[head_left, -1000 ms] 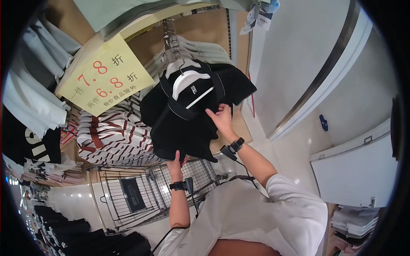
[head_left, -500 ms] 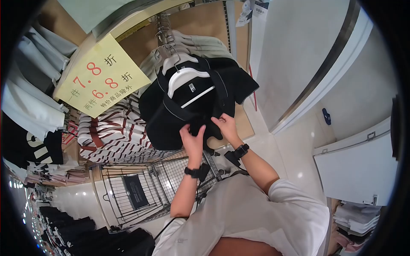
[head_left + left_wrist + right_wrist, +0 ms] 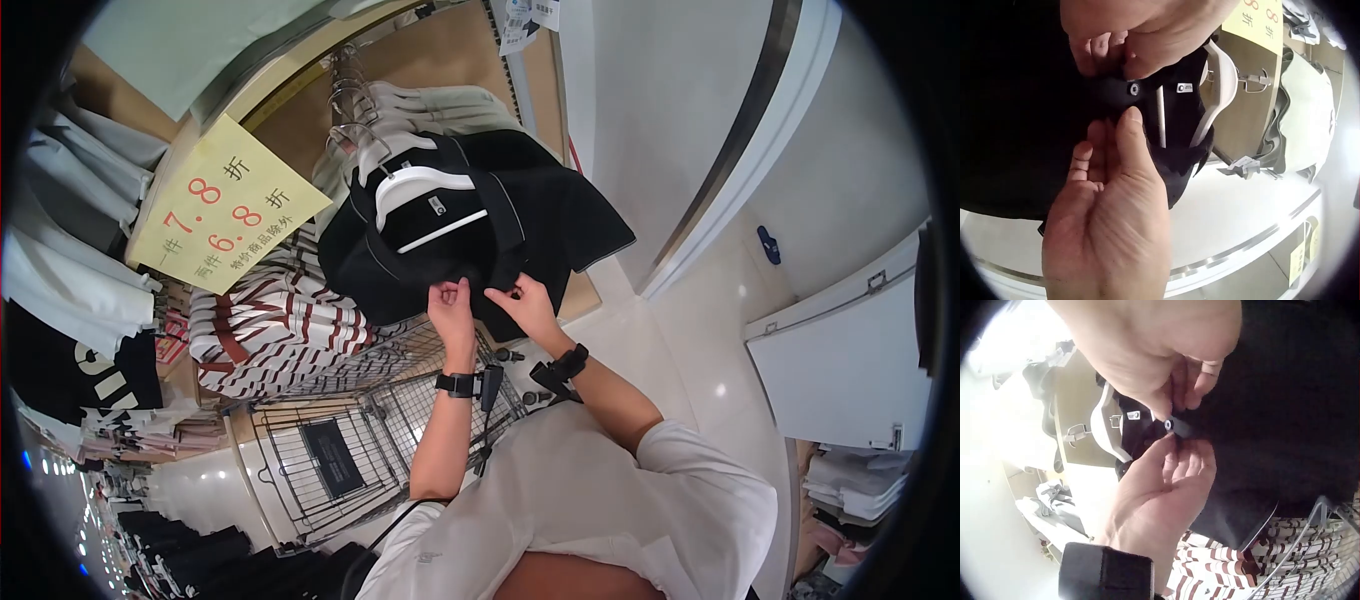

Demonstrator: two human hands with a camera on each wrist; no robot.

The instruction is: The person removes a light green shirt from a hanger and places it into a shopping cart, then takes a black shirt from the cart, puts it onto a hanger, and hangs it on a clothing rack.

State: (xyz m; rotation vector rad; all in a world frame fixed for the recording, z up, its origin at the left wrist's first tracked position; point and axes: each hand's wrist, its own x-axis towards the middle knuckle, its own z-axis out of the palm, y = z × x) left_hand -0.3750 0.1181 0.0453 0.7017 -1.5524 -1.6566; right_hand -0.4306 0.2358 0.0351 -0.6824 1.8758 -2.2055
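Observation:
A black short-sleeved collared shirt point(image 3: 545, 195) with light piping hangs on a white hanger point(image 3: 425, 180) at the front of a rail. My left hand point(image 3: 452, 315) pinches the shirt front just below the collar opening. Close beside it, my right hand point(image 3: 530, 308) holds the other side of the opening between thumb and fingers. Between the two hands, a small round button point(image 3: 1134, 89) shows on the placket in the left wrist view. The right wrist view has this button right at the thumb tips. A ring circles one finger of the right hand.
Below the shirt stands a wire shopping cart point(image 3: 300, 440). Striped shirts point(image 3: 280, 335) hang to the left, under a yellow discount sign point(image 3: 228, 205). Pale shirts point(image 3: 455, 105) hang behind on the same rail. White panels and a door edge point(image 3: 735, 150) rise on the right.
My left hand has left the shirt's lower hem and moved up to the opening below the collar, beside the right hand. The right hand has shifted slightly down and in.

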